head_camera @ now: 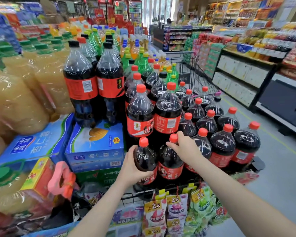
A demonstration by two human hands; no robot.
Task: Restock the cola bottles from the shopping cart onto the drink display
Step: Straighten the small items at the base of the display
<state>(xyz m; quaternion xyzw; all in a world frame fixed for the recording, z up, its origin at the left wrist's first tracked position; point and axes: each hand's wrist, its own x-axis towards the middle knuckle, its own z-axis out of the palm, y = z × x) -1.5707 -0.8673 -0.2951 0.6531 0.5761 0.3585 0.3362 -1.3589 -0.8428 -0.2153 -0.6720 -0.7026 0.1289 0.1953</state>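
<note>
Several large cola bottles with red caps and red labels stand packed on the drink display (253,166) ahead of me. My left hand (132,166) grips the shoulder of the front-left cola bottle (146,154). My right hand (184,147) grips the neck of the neighbouring cola bottle (169,159), just under its red cap. Both bottles stand upright in the front row. Two taller black-capped cola bottles (80,82) stand on blue cartons (96,151) to the left. A wire shopping cart (190,72) shows behind the display, its inside hidden by the bottles.
Big jugs of yellow juice (24,93) fill the left side. Snack packets (176,212) hang from the display's front rail. Green and other drink bottles (140,62) stand further back. An aisle floor (280,159) runs on the right beside store shelves (243,69).
</note>
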